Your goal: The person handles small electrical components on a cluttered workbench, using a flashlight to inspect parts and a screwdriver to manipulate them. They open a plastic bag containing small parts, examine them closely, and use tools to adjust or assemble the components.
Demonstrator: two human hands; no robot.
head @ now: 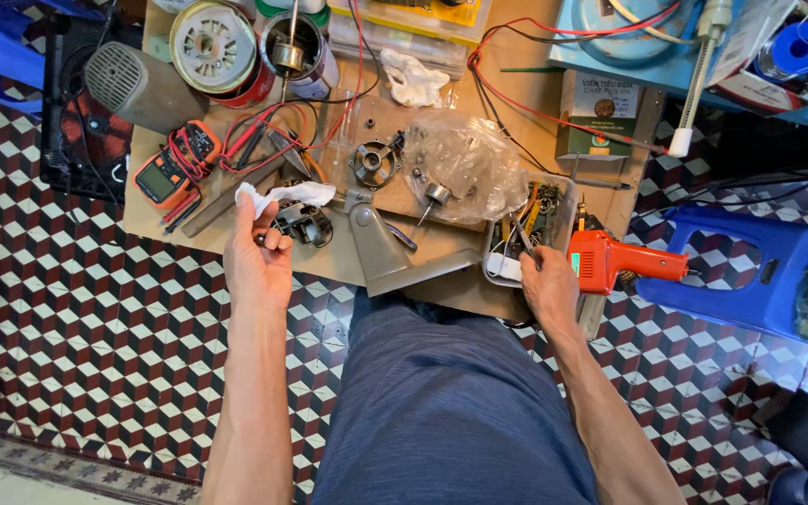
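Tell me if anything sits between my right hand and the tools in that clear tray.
Nothing visible does. The right hand is already at the clear tray, gripping a thin metal tool over it. The orange soldering gun lies beside the hand, not across it.

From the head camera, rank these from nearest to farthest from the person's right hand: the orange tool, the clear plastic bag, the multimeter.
From the right hand:
1. Orange tool: just beside the hand, at the board's right edge.
2. Clear plastic bag: up and left of the hand, mid-board.
3. Multimeter: far across the board, at its left edge, beyond the left hand.
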